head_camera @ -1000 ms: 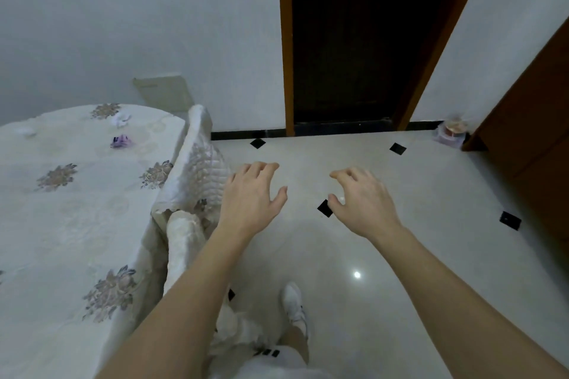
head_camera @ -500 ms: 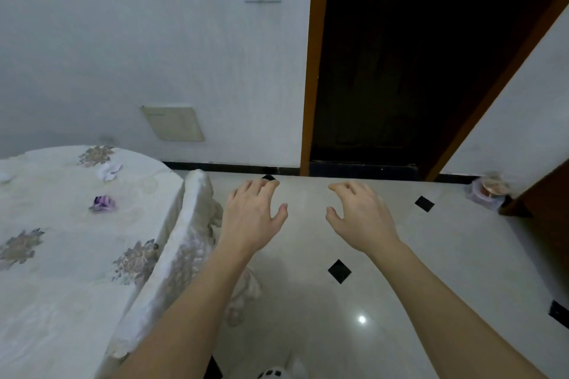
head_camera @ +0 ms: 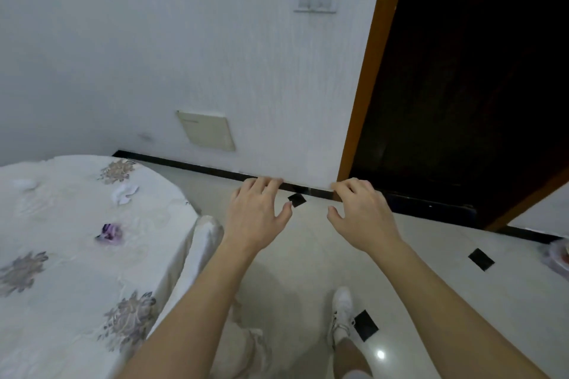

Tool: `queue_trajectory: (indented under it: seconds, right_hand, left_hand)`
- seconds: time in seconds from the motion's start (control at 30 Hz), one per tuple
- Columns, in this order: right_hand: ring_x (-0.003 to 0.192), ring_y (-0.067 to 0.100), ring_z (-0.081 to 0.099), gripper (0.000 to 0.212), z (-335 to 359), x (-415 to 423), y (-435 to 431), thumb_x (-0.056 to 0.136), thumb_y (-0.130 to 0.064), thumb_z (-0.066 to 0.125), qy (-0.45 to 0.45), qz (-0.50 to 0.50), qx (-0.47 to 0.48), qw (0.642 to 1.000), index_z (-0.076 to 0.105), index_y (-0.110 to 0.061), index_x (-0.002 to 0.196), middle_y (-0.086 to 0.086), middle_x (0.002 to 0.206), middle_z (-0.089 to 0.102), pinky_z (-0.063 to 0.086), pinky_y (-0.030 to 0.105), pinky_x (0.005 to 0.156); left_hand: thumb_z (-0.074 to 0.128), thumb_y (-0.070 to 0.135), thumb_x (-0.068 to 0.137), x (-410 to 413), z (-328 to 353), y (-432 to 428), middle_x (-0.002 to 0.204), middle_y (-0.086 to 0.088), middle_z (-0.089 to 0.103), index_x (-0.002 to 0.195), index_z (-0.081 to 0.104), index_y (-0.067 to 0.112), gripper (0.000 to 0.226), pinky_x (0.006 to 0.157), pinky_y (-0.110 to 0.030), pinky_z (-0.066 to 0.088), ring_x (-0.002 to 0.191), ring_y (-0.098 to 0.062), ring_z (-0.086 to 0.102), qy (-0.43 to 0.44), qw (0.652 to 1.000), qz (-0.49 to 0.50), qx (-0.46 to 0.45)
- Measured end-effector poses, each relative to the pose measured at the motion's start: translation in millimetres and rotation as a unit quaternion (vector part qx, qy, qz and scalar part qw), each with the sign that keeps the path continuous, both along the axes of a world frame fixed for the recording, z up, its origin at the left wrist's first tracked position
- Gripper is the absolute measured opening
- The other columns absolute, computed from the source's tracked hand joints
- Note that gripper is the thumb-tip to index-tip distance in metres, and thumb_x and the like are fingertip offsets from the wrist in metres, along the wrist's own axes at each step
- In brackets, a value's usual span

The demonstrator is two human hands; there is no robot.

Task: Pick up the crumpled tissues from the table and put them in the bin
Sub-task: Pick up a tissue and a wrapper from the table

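Observation:
A round table (head_camera: 61, 286) with a white flowered cloth fills the lower left. On it lie a crumpled white tissue (head_camera: 124, 193), a purple-and-white crumpled tissue (head_camera: 110, 233) nearer me, and another white tissue (head_camera: 25, 184) at the far left. My left hand (head_camera: 255, 215) and my right hand (head_camera: 363, 215) are held out over the floor to the right of the table, palms down, fingers apart, holding nothing. No bin is in view.
A chair with a white cover (head_camera: 200, 255) stands against the table's right edge. A dark open doorway (head_camera: 462, 86) with an orange-brown frame is ahead on the right. A small container (head_camera: 558, 258) sits on the floor at the right edge. My white shoe (head_camera: 341, 311) is on the tiled floor.
The view has tilted up and swung left, so the table and tissues now sit closer. Both hands stay spread and empty in front of me.

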State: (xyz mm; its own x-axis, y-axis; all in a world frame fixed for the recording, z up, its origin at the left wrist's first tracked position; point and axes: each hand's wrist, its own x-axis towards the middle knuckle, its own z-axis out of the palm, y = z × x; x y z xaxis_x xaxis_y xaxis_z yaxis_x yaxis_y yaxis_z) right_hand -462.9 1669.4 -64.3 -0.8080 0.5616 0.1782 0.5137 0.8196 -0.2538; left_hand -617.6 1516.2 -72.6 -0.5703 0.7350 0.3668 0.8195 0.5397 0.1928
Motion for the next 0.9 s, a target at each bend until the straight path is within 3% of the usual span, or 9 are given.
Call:
queue_trajectory:
  seconds: [0.5, 0.9]
  right_hand:
    - [0.119, 0.020, 0.049, 0.046, 18.8, -220.4, 204.5, 0.092, -0.035, 0.055, 0.015, 0.204, 0.009, 0.979, 0.053, -0.021, 0.135, 0.001, 0.129, 0.057, 0.043, 0.037, 0.095]
    - [0.103, 0.026, 0.057, 0.041, 0.4, -365.2, 211.7, 0.085, -0.028, 0.061, 0.037, 0.350, -0.025, 0.936, 0.061, -0.017, 0.124, 0.005, 0.113, 0.062, 0.049, 0.041, 0.082]
  left_hand:
    - [0.052, 0.051, 0.087, -146.2, 17.7, 160.7, 0.121, 0.002, 0.064, 0.128, 0.058, 0.023, 0.049, 0.088, -0.037, 0.046, 0.113, -0.021, 0.056, -0.003, 0.979, 0.202, -0.008]
    - [0.052, 0.049, 0.087, -228.8, 9.9, 148.2, 0.121, 0.001, 0.064, 0.126, 0.058, 0.022, 0.048, 0.090, -0.039, 0.045, 0.111, -0.024, 0.056, -0.028, 0.938, 0.344, -0.013]
